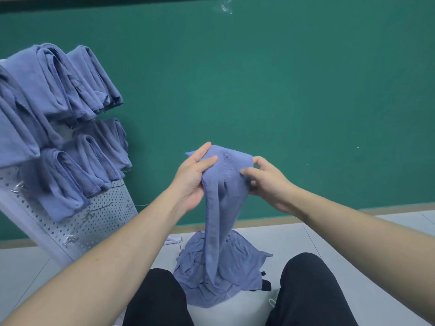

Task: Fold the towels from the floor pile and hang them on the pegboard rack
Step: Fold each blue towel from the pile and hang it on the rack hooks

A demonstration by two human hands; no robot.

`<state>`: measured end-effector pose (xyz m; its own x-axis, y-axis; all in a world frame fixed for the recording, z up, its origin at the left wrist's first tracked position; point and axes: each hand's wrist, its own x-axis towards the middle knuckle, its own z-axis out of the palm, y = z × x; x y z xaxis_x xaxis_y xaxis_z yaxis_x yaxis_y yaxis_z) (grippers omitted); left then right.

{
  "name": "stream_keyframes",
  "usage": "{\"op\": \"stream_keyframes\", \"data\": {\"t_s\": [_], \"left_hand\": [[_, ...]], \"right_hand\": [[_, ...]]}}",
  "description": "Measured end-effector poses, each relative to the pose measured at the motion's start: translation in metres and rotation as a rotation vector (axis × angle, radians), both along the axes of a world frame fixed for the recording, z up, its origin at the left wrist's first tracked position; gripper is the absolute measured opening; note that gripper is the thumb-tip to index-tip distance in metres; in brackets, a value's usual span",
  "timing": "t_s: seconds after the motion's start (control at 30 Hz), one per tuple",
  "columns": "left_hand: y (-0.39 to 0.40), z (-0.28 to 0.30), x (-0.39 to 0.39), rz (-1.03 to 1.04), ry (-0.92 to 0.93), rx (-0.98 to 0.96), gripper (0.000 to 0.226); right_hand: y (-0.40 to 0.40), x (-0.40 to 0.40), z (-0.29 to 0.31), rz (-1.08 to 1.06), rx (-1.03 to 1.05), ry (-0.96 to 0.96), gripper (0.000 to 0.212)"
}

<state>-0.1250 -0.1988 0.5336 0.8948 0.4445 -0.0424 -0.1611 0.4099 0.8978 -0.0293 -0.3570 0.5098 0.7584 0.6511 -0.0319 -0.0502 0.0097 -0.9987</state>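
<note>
Towel (221, 184) between both hands' grip

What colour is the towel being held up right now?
Blue-grey, plain; the towel shows in the head view.

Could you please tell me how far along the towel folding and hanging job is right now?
Done: several folded towels already hang on the pegboard rack. In hand: the left hand and right hand grip one unfolded towel. Left: a small pile remains on the floor.
</note>
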Motion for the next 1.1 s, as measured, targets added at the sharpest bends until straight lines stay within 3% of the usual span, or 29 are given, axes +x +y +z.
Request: {"op": "stream_keyframes", "data": {"t_s": [0.13, 0.3, 0.4, 0.5, 0.63, 0.73, 0.87, 0.97, 1.1], "left_hand": [[0.009, 0.000, -0.008, 0.029, 0.049, 0.025, 0.058], [0.009, -0.014, -0.017, -0.001, 0.063, 0.018, 0.029], [-0.006, -0.031, -0.022, -0.024, 0.005, 0.007, 0.026], [-0.021, -0.048, -0.023, -0.036, -0.057, 0.071, 0.032], [-0.025, -0.051, -0.014, 0.071, 0.022, 0.256, 0.036], [-0.023, -0.039, -0.006, 0.127, 0.057, 0.193, 0.032], [-0.012, -0.029, 0.001, 0.191, 0.100, -0.016, 0.025], [-0.006, -0.031, -0.001, 0.184, 0.159, 0.011, 0.022], [-0.002, -0.026, -0.007, 0.161, 0.102, -0.049, 0.020]], "right_hand": [[0.007, -0.004, -0.001, -0.116, 0.046, -0.139, 0.034], [0.022, -0.004, 0.014, -0.116, 0.090, 0.061, 0.035], [0.024, -0.002, 0.023, -0.115, 0.126, 0.204, 0.036], [0.024, 0.003, 0.026, -0.138, 0.080, 0.218, 0.041], [0.015, 0.002, 0.026, -0.150, 0.018, 0.203, 0.018], [0.005, -0.002, 0.023, -0.011, -0.019, 0.217, 0.021], [-0.003, -0.003, 0.003, 0.131, -0.043, 0.098, 0.022], [-0.007, -0.003, -0.001, 0.167, -0.007, -0.012, 0.035], [-0.001, -0.009, -0.004, 0.168, -0.084, -0.139, 0.034]]}}
